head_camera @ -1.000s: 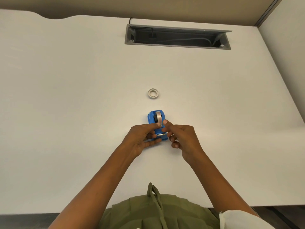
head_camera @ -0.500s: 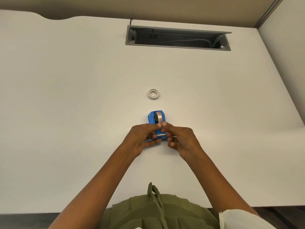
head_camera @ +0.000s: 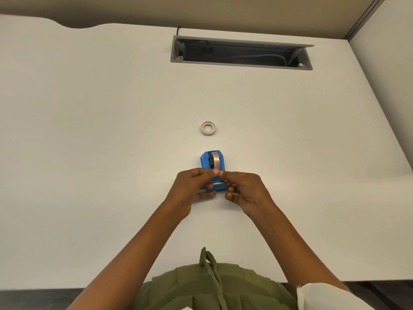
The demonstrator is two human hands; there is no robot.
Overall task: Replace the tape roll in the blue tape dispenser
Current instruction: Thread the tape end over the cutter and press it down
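Observation:
The blue tape dispenser (head_camera: 212, 166) stands on the white desk (head_camera: 89, 153), its cutter end toward me. A tape roll (head_camera: 215, 161) sits in it, its band showing on top. My left hand (head_camera: 192, 189) wraps the dispenser's near left side, fingers curled under the cutter. My right hand (head_camera: 245, 191) is at the near right side, its thumb and forefinger pinched together above the cutter, touching my left thumb. The pinch seems to hold the tape's end, which is too small to see. A bare white tape core (head_camera: 208, 128) lies flat beyond the dispenser.
A grey cable tray (head_camera: 241, 66) with wires inside is sunk into the desk at the back. A partition wall (head_camera: 393, 86) borders the desk on the right. The desk's near edge (head_camera: 67, 287) runs below my forearms.
My right hand has shifted slightly toward me and closed in on the left, so both thumbs now meet over the cutter. The dispenser and the white core stay in place.

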